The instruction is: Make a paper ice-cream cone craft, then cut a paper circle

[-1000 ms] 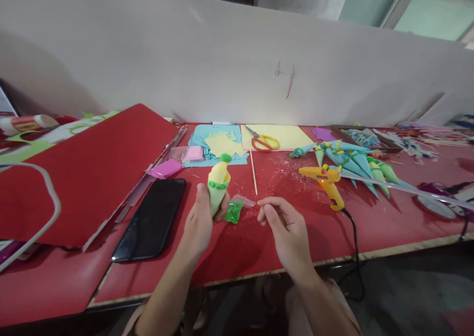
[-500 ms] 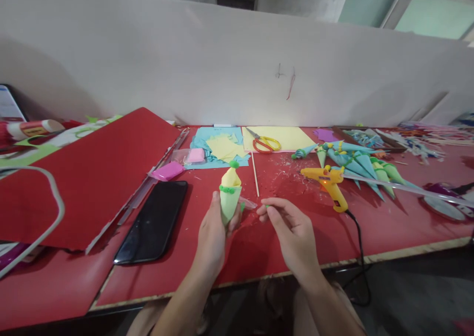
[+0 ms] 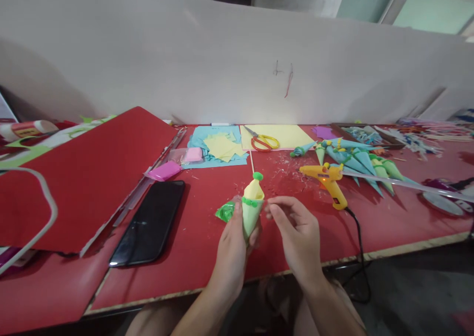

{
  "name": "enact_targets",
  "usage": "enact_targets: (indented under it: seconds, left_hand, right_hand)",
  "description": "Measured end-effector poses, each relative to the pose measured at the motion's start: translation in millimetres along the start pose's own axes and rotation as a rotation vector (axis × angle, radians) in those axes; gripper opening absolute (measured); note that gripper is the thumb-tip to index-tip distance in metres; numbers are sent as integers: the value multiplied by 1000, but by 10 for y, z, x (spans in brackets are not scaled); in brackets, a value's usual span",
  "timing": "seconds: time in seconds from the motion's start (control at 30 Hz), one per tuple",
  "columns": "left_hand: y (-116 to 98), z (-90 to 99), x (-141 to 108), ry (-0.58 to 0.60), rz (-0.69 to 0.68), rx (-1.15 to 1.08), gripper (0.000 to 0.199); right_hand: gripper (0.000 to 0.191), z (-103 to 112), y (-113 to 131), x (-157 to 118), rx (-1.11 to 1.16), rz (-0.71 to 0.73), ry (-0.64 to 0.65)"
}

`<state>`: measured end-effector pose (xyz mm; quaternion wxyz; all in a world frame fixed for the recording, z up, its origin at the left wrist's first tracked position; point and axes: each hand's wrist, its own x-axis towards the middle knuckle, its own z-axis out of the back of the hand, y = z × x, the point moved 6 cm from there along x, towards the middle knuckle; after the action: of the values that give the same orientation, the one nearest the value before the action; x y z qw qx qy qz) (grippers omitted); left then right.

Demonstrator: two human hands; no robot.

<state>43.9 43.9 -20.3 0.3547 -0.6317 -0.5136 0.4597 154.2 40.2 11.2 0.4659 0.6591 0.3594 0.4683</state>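
My left hand (image 3: pixel 234 249) is wrapped round a pale green paper cone (image 3: pixel 252 218), held upright with yellow paper in its mouth, a green ball on top and a row of green beads round the rim. Just right of the cone is my right hand (image 3: pixel 298 234), thumb and fingertips pinched together close to the rim; whatever they hold is too small to make out. A green packet (image 3: pixel 225 211) lies on the red table just left of the cone. Behind the cone lies a thin white stick (image 3: pixel 252 161).
A yellow glue gun (image 3: pixel 329 180) with its cord lies to the right, before a pile of paper cones (image 3: pixel 357 160). Scissors (image 3: pixel 264 142) rest on yellow paper. At the left are a black phone (image 3: pixel 150 223), a pink packet (image 3: pixel 165 171) and a red board (image 3: pixel 92 178).
My left hand has moved right with the cone, uncovering the green packet. My right hand has shifted slightly right, and its fingertips are now beside the rim. The green speck between them no longer shows.
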Motion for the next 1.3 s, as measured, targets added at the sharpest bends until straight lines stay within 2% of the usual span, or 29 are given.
enact_targets:
  seconds: [0.1,0.3,0.53,0.63,0.87,1.0,1.13,1.3]
  left_hand:
    - [16,-68,-17,79,25,-93,45]
    - [56,-91,-26,64,76,-178,43]
    - [100,-131,-44,67,115,-211,46]
    - [107,-129,-46,49,126,-227,46]
    - [135,-92,-52,-35,142,-218,46]
    - [109,-94,-56,-26,124,-195,46]
    - [126,-73,-56,-71,155,-222,46]
    - [132,-80,-66,-68,156,-231,45]
  right_hand:
    - [4,0,14,-9,-9,5,-27]
    - [12,15,-19,-26,68,11,-90]
    - [9,43,-30,-10,31,29,-140]
    - [8,28,8,-14,23,54,-105]
    - [7,-41,114,-20,-122,263,0]
    - [8,-62,95,-16,-117,249,32]
    - [11,-71,93,-30,-91,200,50]
    - [11,-78,36,-26,25,135,58]
